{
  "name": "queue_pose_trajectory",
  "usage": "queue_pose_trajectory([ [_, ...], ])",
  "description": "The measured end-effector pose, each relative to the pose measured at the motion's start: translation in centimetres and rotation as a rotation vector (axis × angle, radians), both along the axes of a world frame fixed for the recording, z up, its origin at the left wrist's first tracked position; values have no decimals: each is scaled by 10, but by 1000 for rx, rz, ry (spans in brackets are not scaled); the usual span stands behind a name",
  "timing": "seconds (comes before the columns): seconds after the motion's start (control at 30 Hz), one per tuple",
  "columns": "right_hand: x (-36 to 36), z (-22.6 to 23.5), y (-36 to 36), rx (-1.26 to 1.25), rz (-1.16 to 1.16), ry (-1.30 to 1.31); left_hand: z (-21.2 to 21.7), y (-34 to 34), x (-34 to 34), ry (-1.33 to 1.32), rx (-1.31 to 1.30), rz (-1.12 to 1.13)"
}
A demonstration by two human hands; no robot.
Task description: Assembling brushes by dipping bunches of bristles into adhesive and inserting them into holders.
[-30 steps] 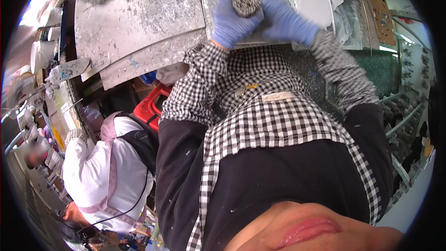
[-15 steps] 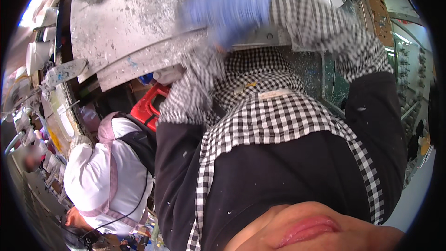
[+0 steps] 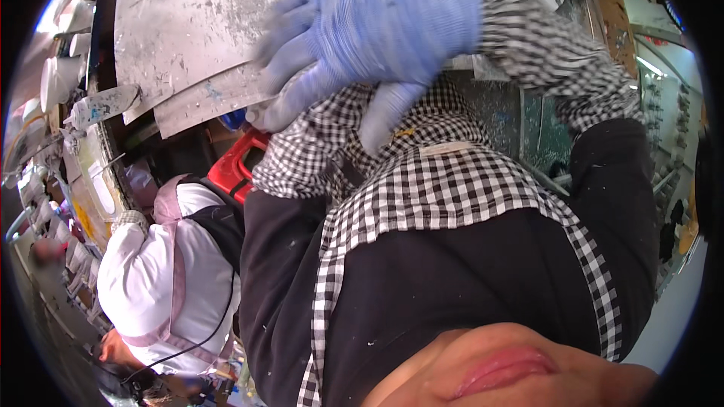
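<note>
On my feed the ribbed blue-knit right hand (image 3: 388, 26) splays its fingers across the gathered black-and-white checked cloth left sleeve (image 3: 298, 152), beside the flat, paint-flecked grey board (image 3: 188, 38); the left hand is hidden, grip unclear.

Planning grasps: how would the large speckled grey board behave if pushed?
The board looks fairly stiff: broad surface, no visible folds. It probably won't roll or tip, lying flat. Whether it's fixed down, I can't tell.

The glove (image 3: 392, 26) is blue, the apron (image 3: 445, 192) black-and-white checked, the top (image 3: 452, 279) black, the co-worker's shirt (image 3: 136, 275) white.
</note>
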State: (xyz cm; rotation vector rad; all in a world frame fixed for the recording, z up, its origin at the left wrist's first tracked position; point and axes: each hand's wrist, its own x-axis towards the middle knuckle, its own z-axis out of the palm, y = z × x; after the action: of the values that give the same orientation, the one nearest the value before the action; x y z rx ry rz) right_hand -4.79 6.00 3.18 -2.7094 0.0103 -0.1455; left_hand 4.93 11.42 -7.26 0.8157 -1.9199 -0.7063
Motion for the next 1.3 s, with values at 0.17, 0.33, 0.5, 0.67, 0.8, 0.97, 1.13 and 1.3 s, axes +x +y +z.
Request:
queue_pose_trajectory([
  [0.17,5,-43,-31,53,-206,211,-46,-20,1,-137,163,13],
  [0.33,3,1,-7,176,0,-484,4,-5,9,41,2,-53],
  [0.5,5,-57,-9,-97,-200,-218,-43,-19,1,-105,188,16],
  [0.67,2,-20,-7,26,-241,-270,14,-14,5,62,0,-7],
  [0.8,-3,-79,-34,221,-177,-462,-44,-36,-14,-60,190,94],
  [0.97,-84,-51,-39,2080,-188,-950,-30,-34,4,164,238,78],
  [1.13,-101,-83,-16,2072,-31,-1098,13,-32,27,531,396,3],
  [1.3,-96,-103,5,2100,-208,-1221,33,-39,23,423,332,20],
])
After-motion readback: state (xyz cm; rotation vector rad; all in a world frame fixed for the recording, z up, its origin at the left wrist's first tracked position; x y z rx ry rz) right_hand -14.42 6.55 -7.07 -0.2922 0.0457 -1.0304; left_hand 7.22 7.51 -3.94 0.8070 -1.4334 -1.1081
